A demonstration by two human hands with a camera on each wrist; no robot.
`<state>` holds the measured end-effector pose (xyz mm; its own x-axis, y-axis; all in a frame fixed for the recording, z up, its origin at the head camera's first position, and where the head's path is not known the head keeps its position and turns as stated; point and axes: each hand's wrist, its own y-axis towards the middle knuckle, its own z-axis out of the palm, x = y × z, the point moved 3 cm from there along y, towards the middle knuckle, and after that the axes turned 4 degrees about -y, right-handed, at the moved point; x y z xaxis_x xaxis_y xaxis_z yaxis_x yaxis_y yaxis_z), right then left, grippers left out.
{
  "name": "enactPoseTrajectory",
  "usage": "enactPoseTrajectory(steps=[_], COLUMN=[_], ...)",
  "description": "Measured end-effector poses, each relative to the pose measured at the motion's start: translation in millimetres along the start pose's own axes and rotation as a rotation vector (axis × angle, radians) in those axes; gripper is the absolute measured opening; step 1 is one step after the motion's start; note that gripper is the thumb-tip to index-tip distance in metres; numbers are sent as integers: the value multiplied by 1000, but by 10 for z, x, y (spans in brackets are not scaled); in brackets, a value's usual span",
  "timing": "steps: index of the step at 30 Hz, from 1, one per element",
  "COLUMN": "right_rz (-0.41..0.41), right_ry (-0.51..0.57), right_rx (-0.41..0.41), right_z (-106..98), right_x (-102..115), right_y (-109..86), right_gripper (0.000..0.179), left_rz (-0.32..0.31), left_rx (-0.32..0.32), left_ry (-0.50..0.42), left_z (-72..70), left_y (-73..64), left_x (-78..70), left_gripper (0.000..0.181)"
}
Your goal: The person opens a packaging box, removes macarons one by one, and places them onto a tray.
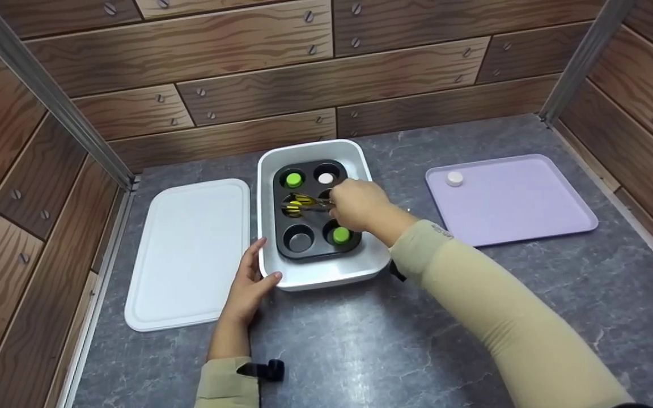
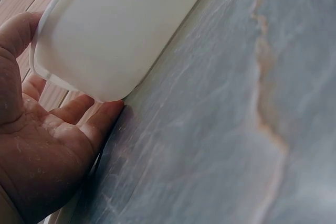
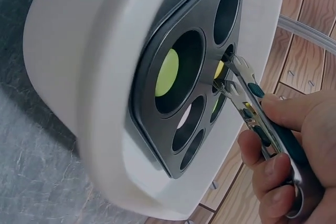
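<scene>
In the head view, my right hand (image 1: 357, 204) grips metal tongs (image 1: 321, 202) over a dark muffin tin (image 1: 298, 256). The tongs' tips are at the middle left cup, right by a yellow round piece (image 1: 292, 208). Green round pieces (image 1: 293, 180) (image 1: 340, 235) sit in the back left and front right cups, a white one (image 1: 325, 178) in the back right. The front left cup holds nothing; my hand partly hides the middle right one. The tin lies inside a white tub (image 1: 326, 277). My left hand (image 2: 50, 135) holds the tub's near left corner, thumb at the rim, fingers against the outside.
A white lid-like board (image 1: 187, 255) lies left of the tub. On the right is a purple tray (image 1: 513, 201) with one white round piece (image 1: 454, 179) near its back left corner. Wood-patterned walls (image 1: 258, 85) enclose the grey marbled table (image 1: 338, 351) at the back and sides.
</scene>
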<state>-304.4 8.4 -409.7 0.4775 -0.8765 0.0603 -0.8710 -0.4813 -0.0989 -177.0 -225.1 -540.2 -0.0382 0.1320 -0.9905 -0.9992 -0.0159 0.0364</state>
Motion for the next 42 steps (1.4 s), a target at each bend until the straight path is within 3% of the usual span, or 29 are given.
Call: enactPoseTrajectory(steps=[6,18,32,42], right_rz=[-27,-116,-22,47], right_ry=[9,126,199,178], right_rx=[-45,-168,-255,-310], right_z=[-7,-157,-383,-510], right_x=[-98,-360,-873,-1322], right_y=[-74,-301,-497,-704], right_gripper=[21,17,28,31], left_rz=[-7,13,15,0], left_rx=[4,9,16,14], left_ry=[-4,-9,-19,-39], left_z=[10,2,-21,7], left_y=[12,24,21,8], left_x=[1,-11,0,0], left_gripper=[84,85,84,86])
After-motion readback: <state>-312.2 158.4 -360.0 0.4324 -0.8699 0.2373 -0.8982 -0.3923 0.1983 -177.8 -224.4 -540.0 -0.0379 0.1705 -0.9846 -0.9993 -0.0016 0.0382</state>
